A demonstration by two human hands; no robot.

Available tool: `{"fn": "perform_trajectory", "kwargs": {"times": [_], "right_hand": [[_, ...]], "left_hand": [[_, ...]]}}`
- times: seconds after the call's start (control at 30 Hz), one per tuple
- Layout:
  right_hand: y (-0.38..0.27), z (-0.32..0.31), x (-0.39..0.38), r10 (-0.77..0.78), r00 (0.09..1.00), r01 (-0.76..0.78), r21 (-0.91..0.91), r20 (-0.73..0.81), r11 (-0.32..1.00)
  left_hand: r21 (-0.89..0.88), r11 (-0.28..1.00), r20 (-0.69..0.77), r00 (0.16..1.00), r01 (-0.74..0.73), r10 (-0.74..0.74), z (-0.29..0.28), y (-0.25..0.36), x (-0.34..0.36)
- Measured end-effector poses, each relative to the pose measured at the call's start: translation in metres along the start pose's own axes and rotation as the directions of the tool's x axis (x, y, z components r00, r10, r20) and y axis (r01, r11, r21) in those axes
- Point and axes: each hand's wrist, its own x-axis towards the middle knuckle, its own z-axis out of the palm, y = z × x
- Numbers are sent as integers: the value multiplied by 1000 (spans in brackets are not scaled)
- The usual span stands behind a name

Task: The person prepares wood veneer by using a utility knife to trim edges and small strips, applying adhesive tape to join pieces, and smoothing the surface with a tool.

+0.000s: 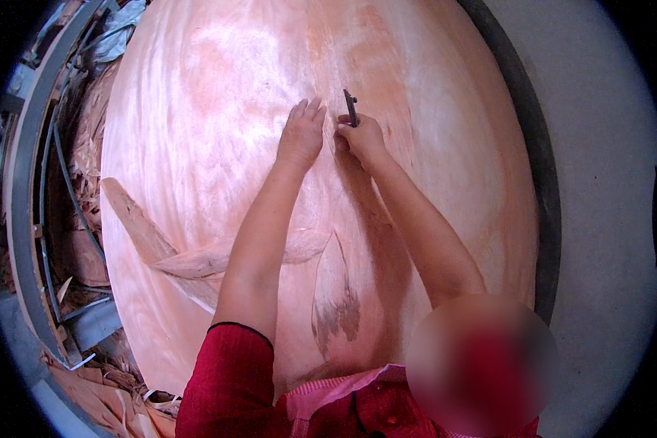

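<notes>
A broad, pale pinkish sheet of wood veneer (445,124) fills the middle of the view, with a seam running near its centre. My left hand (303,131) lies on the sheet just left of the seam, fingers stretched out and holding nothing. Just right of it, my right hand (359,135) grips a slim black tool (350,106), possibly a knife, angled upward. Loose tapered veneer strips lie nearer my body: one at the left (135,219), one crossways (190,263) and a pointed piece with a dark frayed patch (332,285).
A metal frame (36,182) runs along the left, with piled veneer scraps (91,160) beside the sheet and a crumpled pale bag (113,40) above. A dark edge (544,190) borders the sheet on the right, with grey floor (602,190) beyond it.
</notes>
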Motion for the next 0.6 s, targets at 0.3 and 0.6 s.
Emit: {"fn": "perform_trajectory", "kwargs": {"times": [0.3,0.6], "right_hand": [[-54,-58,-60,165,984,-178,508,72,842],[56,-292,-319,170,848,-488,-614,-502,620]], "left_hand": [[-708,85,634,684,701,-362,-30,-33,6],[55,998,808,586,24,-58,-228,14,-177]]}}
